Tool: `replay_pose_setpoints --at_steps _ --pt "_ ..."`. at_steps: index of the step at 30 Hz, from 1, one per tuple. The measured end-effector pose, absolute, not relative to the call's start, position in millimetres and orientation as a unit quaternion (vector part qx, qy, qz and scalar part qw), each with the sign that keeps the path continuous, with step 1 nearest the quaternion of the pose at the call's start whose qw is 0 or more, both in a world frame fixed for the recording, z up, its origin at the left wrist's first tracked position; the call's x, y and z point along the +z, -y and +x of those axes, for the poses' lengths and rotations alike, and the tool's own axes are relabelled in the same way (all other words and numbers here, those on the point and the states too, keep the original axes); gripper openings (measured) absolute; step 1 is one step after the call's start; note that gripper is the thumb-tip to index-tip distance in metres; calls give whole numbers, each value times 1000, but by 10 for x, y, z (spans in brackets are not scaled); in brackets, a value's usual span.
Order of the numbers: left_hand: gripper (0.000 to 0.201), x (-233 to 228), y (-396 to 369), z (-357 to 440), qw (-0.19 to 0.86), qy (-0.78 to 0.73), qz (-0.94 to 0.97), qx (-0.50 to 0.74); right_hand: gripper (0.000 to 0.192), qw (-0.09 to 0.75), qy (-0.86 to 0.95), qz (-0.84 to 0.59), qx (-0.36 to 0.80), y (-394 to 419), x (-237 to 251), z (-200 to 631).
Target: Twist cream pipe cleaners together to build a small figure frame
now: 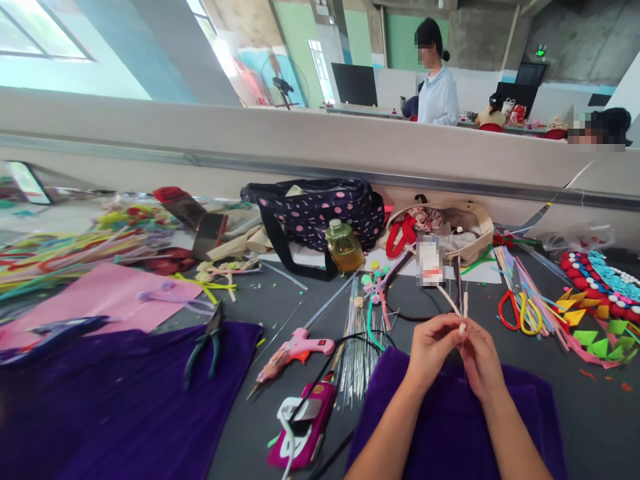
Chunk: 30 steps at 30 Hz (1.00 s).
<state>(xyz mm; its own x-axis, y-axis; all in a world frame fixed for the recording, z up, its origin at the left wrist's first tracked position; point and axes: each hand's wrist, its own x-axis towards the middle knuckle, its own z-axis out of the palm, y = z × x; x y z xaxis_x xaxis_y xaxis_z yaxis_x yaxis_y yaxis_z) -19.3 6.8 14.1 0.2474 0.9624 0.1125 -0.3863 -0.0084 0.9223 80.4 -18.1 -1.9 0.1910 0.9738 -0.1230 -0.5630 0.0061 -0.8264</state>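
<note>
Near the bench's front edge, the left hand (431, 343) and right hand (479, 360) meet, both pinching thin white stems (461, 308) that fork upward. Purple cloth (453, 427) lies beneath them; scissors (520, 310) sit right, with bare bench at the front right corner.

Purple cloth (520, 427) lies under the hands; a pink glue gun (299, 347) sits left of them, a navy pink-dotted bag (320, 210) beyond, red-and-yellow scissors (520, 312) right.
</note>
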Motion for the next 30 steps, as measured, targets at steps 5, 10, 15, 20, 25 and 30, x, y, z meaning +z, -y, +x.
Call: replay_pose_setpoints --at_steps 5,10,15,20,25,30 --pt "23 169 -56 -183 747 -243 395 476 21 668 237 -377 596 209 62 875" --pt "28 155 -71 -209 804 -198 349 439 18 672 252 -383 582 222 97 889" --pt "30 98 -107 -229 829 -173 338 410 16 683 247 -367 581 228 91 883" --pt "31 100 -107 -226 825 -203 329 413 17 695 250 -369 564 234 90 876" --pt "32 144 -99 -233 812 -235 322 426 18 698 266 -397 533 237 94 863" --pt "31 148 -109 -221 800 -255 317 441 17 717 286 -424 474 232 64 861"
